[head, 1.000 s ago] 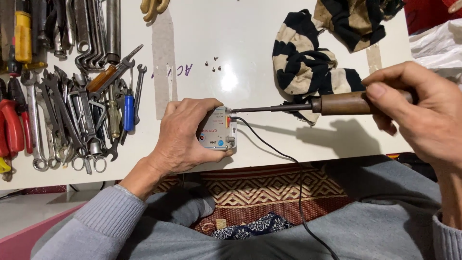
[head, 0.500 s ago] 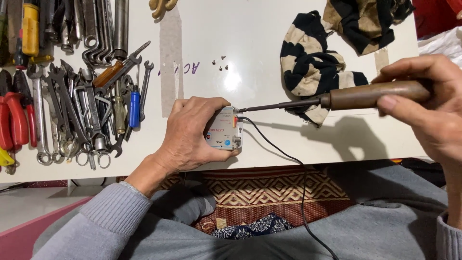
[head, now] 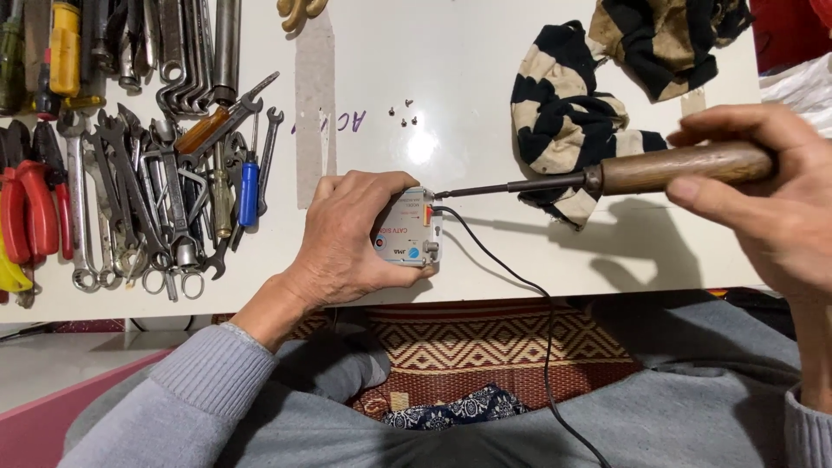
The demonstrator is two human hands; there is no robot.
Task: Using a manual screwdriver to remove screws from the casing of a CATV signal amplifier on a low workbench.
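Your left hand (head: 351, 243) holds the little white box (head: 407, 238) tight at the bench (head: 485, 95) edge, while your right hand (head: 767, 186) grips the long tool (head: 607, 178), its tip pointing left at the box.

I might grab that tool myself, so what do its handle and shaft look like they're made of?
The soldering iron handle looks like wood: brown, grained, worn to a dull sheen. Its shaft looks like dark metal: thin, straight, matte. The right hand grips the handle.
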